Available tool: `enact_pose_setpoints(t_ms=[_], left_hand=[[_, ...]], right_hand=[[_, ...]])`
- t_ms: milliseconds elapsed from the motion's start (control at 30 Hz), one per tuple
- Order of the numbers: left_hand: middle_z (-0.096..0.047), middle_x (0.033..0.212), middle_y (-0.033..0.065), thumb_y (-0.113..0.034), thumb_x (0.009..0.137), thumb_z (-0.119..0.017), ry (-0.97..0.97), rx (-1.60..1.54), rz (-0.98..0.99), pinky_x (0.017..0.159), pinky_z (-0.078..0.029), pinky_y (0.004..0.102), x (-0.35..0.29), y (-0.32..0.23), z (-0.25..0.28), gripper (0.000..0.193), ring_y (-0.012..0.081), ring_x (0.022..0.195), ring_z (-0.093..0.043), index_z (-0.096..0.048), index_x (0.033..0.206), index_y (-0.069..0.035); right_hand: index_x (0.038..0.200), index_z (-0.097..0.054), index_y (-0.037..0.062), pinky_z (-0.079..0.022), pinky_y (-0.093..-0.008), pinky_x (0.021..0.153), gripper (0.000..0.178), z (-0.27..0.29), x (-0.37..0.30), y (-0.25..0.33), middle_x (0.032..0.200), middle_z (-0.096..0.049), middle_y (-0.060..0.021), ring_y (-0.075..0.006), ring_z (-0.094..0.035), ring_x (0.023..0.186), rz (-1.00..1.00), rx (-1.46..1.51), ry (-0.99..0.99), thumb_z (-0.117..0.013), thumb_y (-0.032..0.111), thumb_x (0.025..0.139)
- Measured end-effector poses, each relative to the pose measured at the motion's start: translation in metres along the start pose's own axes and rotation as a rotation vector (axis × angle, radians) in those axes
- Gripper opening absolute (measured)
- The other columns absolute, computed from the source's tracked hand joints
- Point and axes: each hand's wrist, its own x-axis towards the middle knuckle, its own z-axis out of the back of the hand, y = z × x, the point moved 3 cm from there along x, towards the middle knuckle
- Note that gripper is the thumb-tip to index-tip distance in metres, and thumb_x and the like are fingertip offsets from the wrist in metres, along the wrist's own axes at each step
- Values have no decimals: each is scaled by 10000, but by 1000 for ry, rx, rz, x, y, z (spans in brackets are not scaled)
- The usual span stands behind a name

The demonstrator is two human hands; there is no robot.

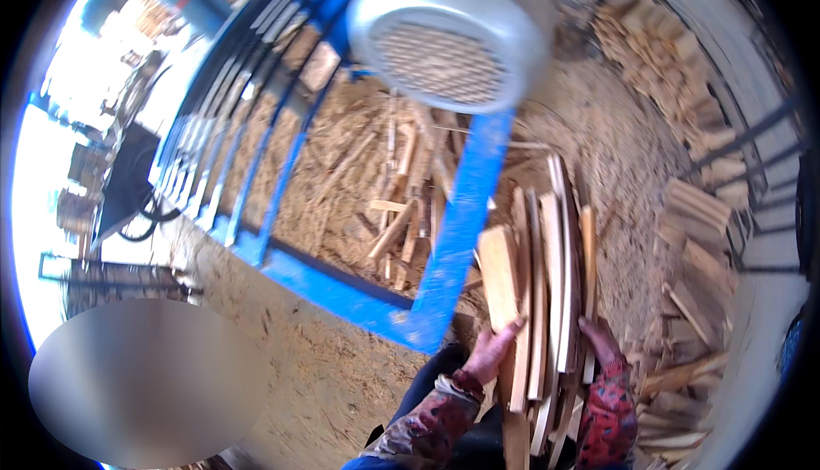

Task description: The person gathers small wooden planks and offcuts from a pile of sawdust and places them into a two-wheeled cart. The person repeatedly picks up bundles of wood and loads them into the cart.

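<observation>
A bundle of long wooden slats [547, 290] stands lengthwise in front of me, its pieces side by side and slightly fanned out. On its left side my left hand [494, 352] is closed against the slats, thumb lying over the edge of one. My right hand [604, 343] grips the bundle from the right side, with most of its fingers hidden. A wider, pale board [499, 269] leans at the bundle's left edge. Both forearms wear patterned red sleeves.
Left of the bundle is a blue metal frame [468, 214] with bars, topped by a grey motor housing [453, 30]. Inside the frame, loose wood scraps [397, 231] lie on sawdust. More wood pieces [692, 299] are piled along the right. A blurred oval hides the lower left.
</observation>
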Motion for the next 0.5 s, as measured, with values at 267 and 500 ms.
enact_pose_setpoints(t_ms=[267,500], left_hand=[[-605,1130,127,-413,802,-708,-148,-101,61,850,-493,328,-81,38,49,668,200,967,-611,-495,1233,50],[-616,1115,121,-404,807,-706,-282,-235,0,849,-492,328,-136,61,95,634,195,954,-611,-520,1208,51]], right_hand=[[1197,-520,-20,-412,-346,906,768,-35,-31,-30,1098,-580,-102,-207,-527,1022,112,-381,99,-694,577,747],[1132,-525,-87,-394,-353,927,762,-85,-48,-52,1104,-583,-141,-218,-522,1045,94,-440,195,-715,543,748]])
